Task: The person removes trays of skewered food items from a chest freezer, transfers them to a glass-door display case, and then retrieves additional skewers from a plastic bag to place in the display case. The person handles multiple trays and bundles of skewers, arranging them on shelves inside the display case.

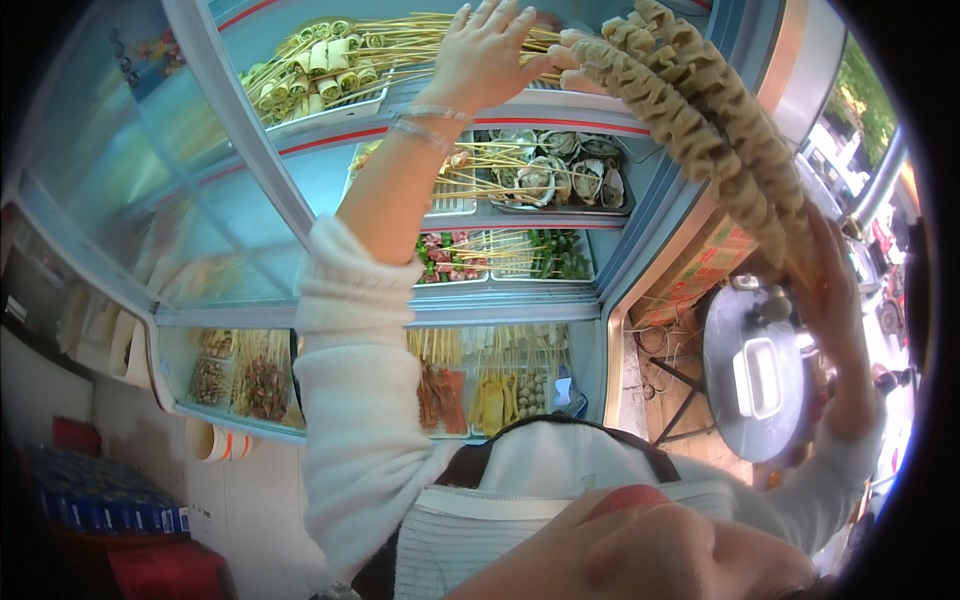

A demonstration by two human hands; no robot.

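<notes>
My left hand (pixel 485 55) reaches into the glass-fronted display case at its top shelf (pixel 330 122). Its fingers are stretched out and apart, with nothing visible in them, over the sticks of the skewers lying there. Green-filled rolls on skewers (pixel 325 60) fill the left side of that shelf. Out to the right, my right hand (pixel 832 285) is closed around the lower end of a bunch of skewers threaded with ruffled, folded beige sheets, like tofu skin (pixel 705 125). The bunch slants up and left, its top close to my left hand. Most of my right fingers are hidden.
Lower shelves hold a tray of oysters (pixel 560 175), meat skewers (pixel 455 255) and green vegetable skewers (pixel 560 253). More skewers (pixel 435 385) lie at the bottom. A sliding glass door (pixel 150 170) is at left. A round table (pixel 720 350) carries a white tray (pixel 757 378).
</notes>
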